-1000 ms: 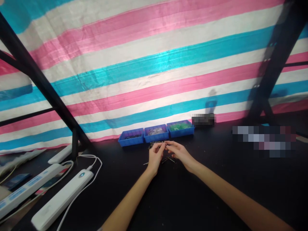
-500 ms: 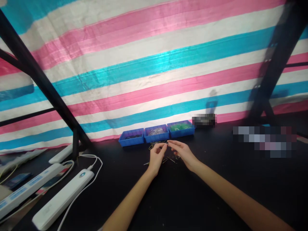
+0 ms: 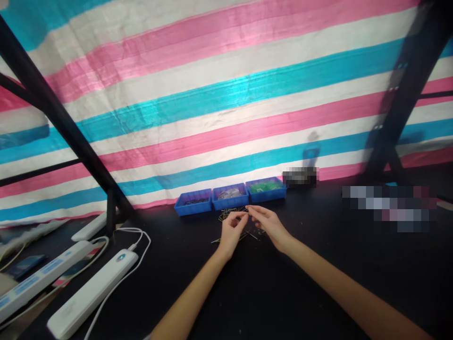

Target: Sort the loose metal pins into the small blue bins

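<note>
My left hand (image 3: pixel 231 231) is closed in a pinch, thumb and fingertips together. Close against it, my right hand (image 3: pixel 269 224) also pinches, its fingertips meeting those of the left. Whatever lies between the fingertips is too small to make out. Behind the hands is a heap of thin, brass-coloured and dark screw-like pieces (image 3: pixel 226 213). A few more of these slim pieces (image 3: pixel 252 235) lie on the black table below and between the hands.
Three blue bins stand in a row at the back: one with dark small parts (image 3: pixel 193 209), one with clear pieces (image 3: pixel 230 203), one with green pieces (image 3: pixel 267 195). At left lie a white power bank-like box (image 3: pixel 94 293), a power strip (image 3: pixel 42 278) and cables. Blurred items sit at right.
My left hand has shifted very slightly to the right, its fingertips closer to the right hand's. The right hand and the bins look nearly the same.
</note>
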Demonstrator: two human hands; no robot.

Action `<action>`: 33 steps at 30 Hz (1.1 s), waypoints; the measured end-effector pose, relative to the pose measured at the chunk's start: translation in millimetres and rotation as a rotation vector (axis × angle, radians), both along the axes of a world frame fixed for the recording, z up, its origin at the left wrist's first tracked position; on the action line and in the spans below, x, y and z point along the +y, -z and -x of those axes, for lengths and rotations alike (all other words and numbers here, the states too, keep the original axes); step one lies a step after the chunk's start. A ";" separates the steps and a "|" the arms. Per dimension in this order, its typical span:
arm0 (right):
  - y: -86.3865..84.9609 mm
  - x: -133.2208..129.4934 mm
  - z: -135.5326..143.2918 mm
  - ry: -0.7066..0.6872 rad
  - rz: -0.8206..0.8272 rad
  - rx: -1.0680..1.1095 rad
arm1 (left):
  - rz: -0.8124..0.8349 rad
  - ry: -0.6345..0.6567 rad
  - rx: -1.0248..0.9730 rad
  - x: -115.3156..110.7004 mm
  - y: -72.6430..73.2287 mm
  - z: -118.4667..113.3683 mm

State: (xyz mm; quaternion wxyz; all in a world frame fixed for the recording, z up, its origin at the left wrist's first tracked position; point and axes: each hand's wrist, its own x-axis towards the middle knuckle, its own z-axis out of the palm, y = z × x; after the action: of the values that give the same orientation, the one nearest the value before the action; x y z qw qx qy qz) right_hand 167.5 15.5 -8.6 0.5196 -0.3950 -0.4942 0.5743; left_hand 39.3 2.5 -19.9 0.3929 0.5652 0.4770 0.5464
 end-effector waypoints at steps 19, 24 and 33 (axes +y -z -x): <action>5.3 0.2 4.4 -0.007 -0.250 -0.162 | -0.129 0.100 0.284 6.2 11.3 4.1; 13.5 1.0 4.7 0.027 -0.409 -0.441 | -0.191 0.074 0.499 4.9 14.3 7.2; 14.7 -2.3 4.0 -0.019 -0.454 -0.524 | -0.235 0.030 0.723 1.5 12.2 13.0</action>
State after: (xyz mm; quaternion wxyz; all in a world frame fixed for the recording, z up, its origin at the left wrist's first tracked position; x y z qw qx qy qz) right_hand 163.5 13.2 -23.3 0.4442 -0.3989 -0.7296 0.3336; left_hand 26.2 4.0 -32.1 0.1396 0.7696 0.5107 0.3570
